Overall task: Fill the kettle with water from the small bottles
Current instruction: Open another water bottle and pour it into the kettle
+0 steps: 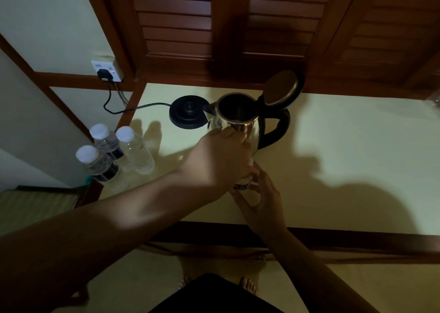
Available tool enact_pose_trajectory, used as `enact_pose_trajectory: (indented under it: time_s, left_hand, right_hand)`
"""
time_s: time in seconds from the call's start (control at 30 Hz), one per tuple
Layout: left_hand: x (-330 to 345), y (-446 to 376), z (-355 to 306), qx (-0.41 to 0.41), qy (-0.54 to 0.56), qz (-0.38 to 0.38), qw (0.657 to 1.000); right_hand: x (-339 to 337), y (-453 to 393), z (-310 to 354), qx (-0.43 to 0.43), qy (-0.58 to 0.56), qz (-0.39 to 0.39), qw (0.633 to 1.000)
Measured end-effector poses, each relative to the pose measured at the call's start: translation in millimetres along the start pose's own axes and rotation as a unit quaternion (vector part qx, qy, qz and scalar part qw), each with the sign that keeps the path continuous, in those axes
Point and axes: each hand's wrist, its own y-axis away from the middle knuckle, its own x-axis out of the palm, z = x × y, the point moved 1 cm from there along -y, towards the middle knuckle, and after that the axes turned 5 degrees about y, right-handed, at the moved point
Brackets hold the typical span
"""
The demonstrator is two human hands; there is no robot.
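Both hands (240, 170) grip what seems a small bottle (245, 181) over the cream table (345, 146), shuttered wall (238, 27) behind.

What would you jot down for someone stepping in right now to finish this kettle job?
Left hand: reaches over a small bottle in front of the kettle, apparently gripping its top; the cap area is hidden.
Right hand: holds that bottle's body.
Kettle: on the table, off its base, lid flipped open.
Three capped bottles stand at the table's left edge.
Done: kettle opened.
Left: open the bottles, pour each in. Water level cannot be seen.
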Motion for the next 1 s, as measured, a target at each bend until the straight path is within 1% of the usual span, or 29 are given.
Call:
enact_pose_trajectory:
  time_s: [0.03,0.07,0.1,0.17,0.23,0.3,0.33,0.37,0.4,0.43,0.47,0.5,0.57,0.63,0.7,0.77,0.8,0.9,1.0]
  left_hand:
    - [0.4,-2.1,3.7,-0.001,0.047,0.026,0.999]
    - [-2.2,-3.7,8.5,-0.003,0.105,0.076,0.992]
    - [-4.7,-4.2,14.2,-0.009,0.174,0.111,0.979]
    - [-8.2,-4.8,23.8,-0.016,0.276,0.126,0.953]
    - [-5.8,-3.6,29.2,-0.016,0.311,0.125,0.942]
    - [-3.8,-3.7,26.0,-0.005,0.278,0.094,0.956]
    - [-3.9,-4.3,23.1,-0.013,0.238,0.076,0.968]
    - [-4.3,-5.8,20.0,-0.026,0.176,0.063,0.982]
    - [-5.5,-7.4,15.9,-0.038,0.098,0.062,0.992]
    - [-6.1,-8.8,11.9,-0.043,0.029,0.077,0.996]
    - [-7.3,-10.1,8.1,-0.045,-0.013,0.1,0.994]
    - [-8.2,-10.9,5.4,-0.042,-0.027,0.117,0.992]
    - [-10.1,-11.8,2.9,-0.025,-0.032,0.135,0.99]
    - [-9.0,-11.1,3.3,0.018,-0.055,0.129,0.99]
    - [-9.1,-9.6,5.5,0.06,-0.076,0.094,0.991]
    - [-8.2,-9.0,7.1,0.138,-0.102,0.054,0.984]
    - [-8.7,-10.1,9.2,0.177,-0.099,0.046,0.978]
    - [-11.4,-14.5,22.6,0.221,-0.034,0.045,0.974]
    - [2.1,-18.1,41.5,0.221,0.028,0.074,0.972]
  right_hand:
    - [0.1,-0.6,-0.2,0.003,-0.001,0.004,1.0]
    - [-0.1,-1.2,-0.1,0.008,-0.005,0.008,1.0]
    - [-0.8,-1.6,-0.1,0.013,-0.01,0.012,1.0]
    - [-1.6,-2.2,-0.1,0.02,-0.019,0.018,0.999]
    - [-1.0,-2.6,0.8,0.017,-0.022,0.018,0.999]
    - [0.3,-3.0,1.7,0.012,-0.022,0.013,1.0]
    - [1.2,-3.1,0.3,0.013,-0.022,0.011,1.0]
    - [1.6,-3.0,-1.7,0.016,-0.02,0.011,1.0]
    - [1.5,-3.2,-3.1,0.02,-0.015,0.012,1.0]
    - [1.0,-3.5,-3.8,0.024,-0.011,0.016,1.0]
    - [0.4,-4.2,-4.0,0.026,-0.009,0.02,0.999]
    - [-0.5,-5.0,-3.6,0.024,-0.008,0.024,0.999]
    - [-2.0,-6.5,-1.5,0.024,-0.009,0.03,0.999]
    - [-2.7,-7.1,1.6,0.027,-0.007,0.036,0.999]
    - [-3.8,-7.3,4.2,0.031,0.002,0.037,0.999]
    - [-5.5,-7.7,5.4,0.045,-0.003,0.042,0.998]
    - [-6.0,-8.4,5.2,0.05,-0.008,0.045,0.998]
    - [-7.3,-8.7,3.7,0.068,-0.018,0.047,0.996]
    - [-8.6,-7.1,5.7,0.081,-0.018,0.041,0.996]
